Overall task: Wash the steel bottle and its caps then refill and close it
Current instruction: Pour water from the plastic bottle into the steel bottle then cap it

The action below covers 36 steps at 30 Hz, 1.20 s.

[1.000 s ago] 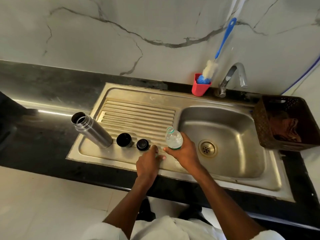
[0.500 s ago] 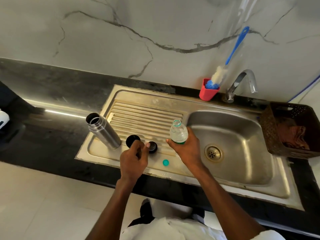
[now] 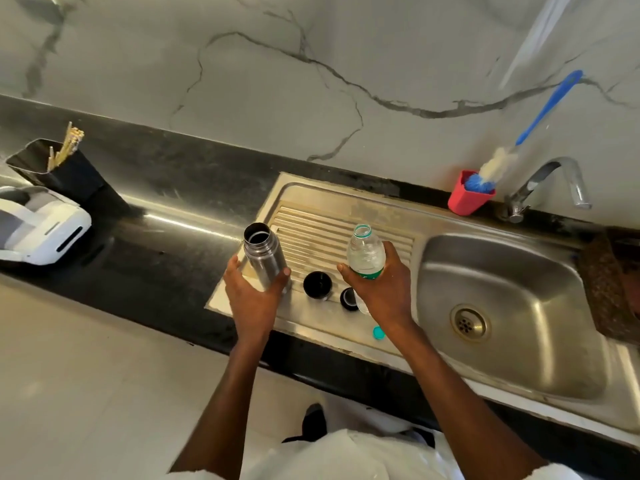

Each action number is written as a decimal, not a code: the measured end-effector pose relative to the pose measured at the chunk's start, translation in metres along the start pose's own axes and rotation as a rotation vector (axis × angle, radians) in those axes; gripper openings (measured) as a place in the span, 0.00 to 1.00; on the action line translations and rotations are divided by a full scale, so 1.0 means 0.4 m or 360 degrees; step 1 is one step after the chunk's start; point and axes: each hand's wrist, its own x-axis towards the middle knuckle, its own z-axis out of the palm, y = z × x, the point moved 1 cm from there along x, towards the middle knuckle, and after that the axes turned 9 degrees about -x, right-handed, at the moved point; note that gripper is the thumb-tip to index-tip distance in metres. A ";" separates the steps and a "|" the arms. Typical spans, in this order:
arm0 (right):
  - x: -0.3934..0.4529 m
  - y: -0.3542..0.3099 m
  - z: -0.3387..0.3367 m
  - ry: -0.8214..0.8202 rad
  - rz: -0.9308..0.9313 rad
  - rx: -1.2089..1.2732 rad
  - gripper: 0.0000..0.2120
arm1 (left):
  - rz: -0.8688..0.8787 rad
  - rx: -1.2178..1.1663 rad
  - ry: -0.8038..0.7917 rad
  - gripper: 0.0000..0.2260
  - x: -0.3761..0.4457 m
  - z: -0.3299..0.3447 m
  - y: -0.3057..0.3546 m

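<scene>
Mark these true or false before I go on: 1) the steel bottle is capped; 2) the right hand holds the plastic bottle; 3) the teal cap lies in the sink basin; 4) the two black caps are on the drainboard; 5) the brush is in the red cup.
1) False: the steel bottle, gripped by the left hand, is open-mouthed.
2) True: the right hand grips the plastic bottle.
3) False: the teal cap lies on the sink's front rim, outside the basin.
4) True: both black caps sit on the drainboard.
5) True: the brush stands in the red cup.

Soft daylight, glare streaks on the black counter [image 3: 166, 216], wide-angle bending and slight blur at edges.
</scene>
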 end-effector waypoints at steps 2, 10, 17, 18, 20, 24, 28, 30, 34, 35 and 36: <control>0.000 -0.009 0.002 0.0017 0.0021 -0.0007 0.27 | 0.0001 -0.0098 -0.0106 0.45 0.030 0.022 0.009; 0.009 -0.012 -0.047 0.0133 0.0120 0.0087 0.26 | 0.0080 -0.0100 0.0121 0.29 0.074 0.075 0.089; 0.026 0.040 -0.147 0.0317 0.0247 0.0232 0.28 | 0.0388 -0.0139 -0.0071 0.29 0.046 0.190 0.261; 0.029 0.049 -0.167 0.0352 0.0268 0.0244 0.28 | 0.0411 -0.0119 -0.0138 0.28 0.034 0.221 0.283; 0.033 0.063 -0.204 0.0405 0.0303 0.0258 0.28 | 0.0442 -0.0035 -0.0308 0.27 0.010 0.277 0.313; 0.039 0.100 -0.300 0.0549 0.0352 0.0162 0.25 | 0.0499 0.0262 -0.0664 0.29 -0.042 0.403 0.338; 0.061 0.140 -0.401 0.0583 0.0302 -0.0079 0.27 | 0.0525 0.0438 -0.0826 0.26 -0.107 0.512 0.352; 0.081 0.149 -0.451 0.0568 0.0266 -0.0203 0.27 | 0.0527 0.0463 -0.0874 0.24 -0.126 0.552 0.355; 0.143 0.159 -0.543 0.0427 0.0127 -0.0595 0.27 | 0.0612 0.0497 -0.0918 0.23 -0.142 0.623 0.382; 0.162 0.160 -0.560 0.0379 0.0093 -0.0693 0.28 | 0.0639 0.0506 -0.0922 0.24 -0.144 0.635 0.390; 0.183 0.160 -0.579 0.0329 0.0065 -0.0786 0.28 | 0.0663 0.0513 -0.0920 0.24 -0.146 0.648 0.400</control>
